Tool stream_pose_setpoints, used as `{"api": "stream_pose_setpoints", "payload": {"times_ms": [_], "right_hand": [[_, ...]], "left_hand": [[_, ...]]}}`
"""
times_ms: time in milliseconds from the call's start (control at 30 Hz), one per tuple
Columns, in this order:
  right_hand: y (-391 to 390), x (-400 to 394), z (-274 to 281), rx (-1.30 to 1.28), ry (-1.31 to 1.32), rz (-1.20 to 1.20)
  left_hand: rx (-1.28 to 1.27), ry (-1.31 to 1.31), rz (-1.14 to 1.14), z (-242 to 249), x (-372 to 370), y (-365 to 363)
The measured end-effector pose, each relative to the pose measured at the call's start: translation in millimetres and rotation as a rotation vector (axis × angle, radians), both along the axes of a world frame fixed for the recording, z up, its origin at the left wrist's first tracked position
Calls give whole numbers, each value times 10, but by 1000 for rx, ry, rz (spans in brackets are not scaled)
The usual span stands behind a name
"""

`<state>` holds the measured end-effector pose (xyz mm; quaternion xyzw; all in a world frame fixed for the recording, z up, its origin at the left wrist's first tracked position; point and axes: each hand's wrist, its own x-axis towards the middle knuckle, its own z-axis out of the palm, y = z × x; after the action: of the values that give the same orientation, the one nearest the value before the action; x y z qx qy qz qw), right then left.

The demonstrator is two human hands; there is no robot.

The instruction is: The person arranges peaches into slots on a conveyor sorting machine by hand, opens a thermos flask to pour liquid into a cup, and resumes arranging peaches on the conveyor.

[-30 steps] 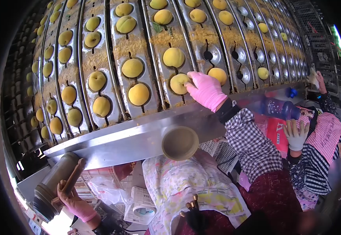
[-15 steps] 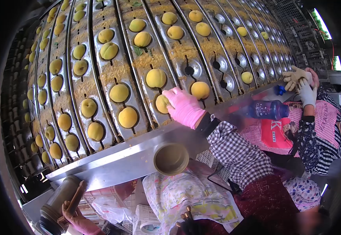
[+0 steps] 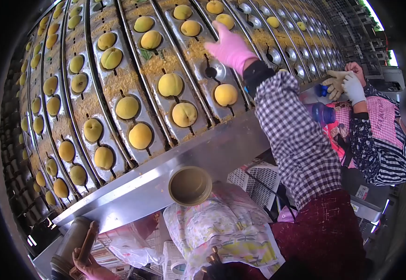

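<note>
My right hand [image 3: 231,48], in a pink glove, reaches over the metal cup trays [image 3: 198,70], thumb and fingers spread. Its fingertips are right beside a yellow peach [image 3: 225,21] in a cup of an upper row. Below the hand, an empty cup [image 3: 218,71] sits above another yellow peach [image 3: 226,95]. At the lower left my left hand [image 3: 87,267] has its fingers curled round a brown wooden bar [image 3: 87,243] beside a thick grey pipe [image 3: 72,245]; part of this hand is out of frame.
A smooth metal ledge [image 3: 133,182] runs along the trays' front, with a brown bowl [image 3: 190,185] at it. To the right are a blue bottle [image 3: 322,113] and a co-worker's gloved hands [image 3: 352,88]. White plastic crates [image 3: 259,182] stand below.
My right hand has moved up and away from the peach in the front row, over to the upper rows. The view has shifted slightly; my left hand stays on the bar.
</note>
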<state>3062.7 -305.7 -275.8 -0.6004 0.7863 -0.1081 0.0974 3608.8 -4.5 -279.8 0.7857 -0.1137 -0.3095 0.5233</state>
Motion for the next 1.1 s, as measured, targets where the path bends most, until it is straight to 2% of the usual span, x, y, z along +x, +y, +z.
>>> {"api": "stream_pose_setpoints", "payload": {"times_ms": [33,100,200,233,267,300,333,400,467,533,633,733,767,833,933,1000,1067,1100], "right_hand": [[-286,-199,9,82,-113,-116],[-281,-303,13,117,-167,-193],[428,-93,-215,88,-28,-180],[596,-61,-371,116,-110,-266],[780,196,-280,100,-372,-346],[854,252,-377,25,-341,-279],[937,294,-466,-57,-305,-217],[1065,675,-327,10,-332,-153],[1162,903,-357,47,-224,-45],[1192,1041,-400,163,-238,-62],[1116,1050,-589,4,-42,14],[917,1188,-575,-6,226,122],[823,1268,-532,139,271,99],[690,1316,-671,168,353,116],[447,1300,-781,238,524,221],[348,1330,-665,367,637,375],[348,1328,-590,377,696,426],[326,1355,-560,382,722,456]], "left_hand": [[82,-101,-116,-133,191,125],[97,-147,-172,-224,427,154],[94,-211,-162,-299,668,139],[100,-241,-159,-283,758,136],[109,-271,-156,-265,825,129],[124,-295,-324,-111,764,1],[72,-253,-244,-185,855,31],[-27,-171,-100,-353,1050,70],[-31,-168,-109,-432,1216,108],[-33,-172,-86,-507,1357,143],[13,-156,-136,-497,1398,149],[195,-103,-216,-476,1415,142],[118,-152,-212,-626,1550,224],[-40,-251,-197,-1078,1940,494],[-77,-298,-301,-1006,1905,528],[-72,-340,-369,-982,1930,559],[-86,-256,-385,-1059,1977,587],[-35,-316,-401,-1041,1976,596]]}}
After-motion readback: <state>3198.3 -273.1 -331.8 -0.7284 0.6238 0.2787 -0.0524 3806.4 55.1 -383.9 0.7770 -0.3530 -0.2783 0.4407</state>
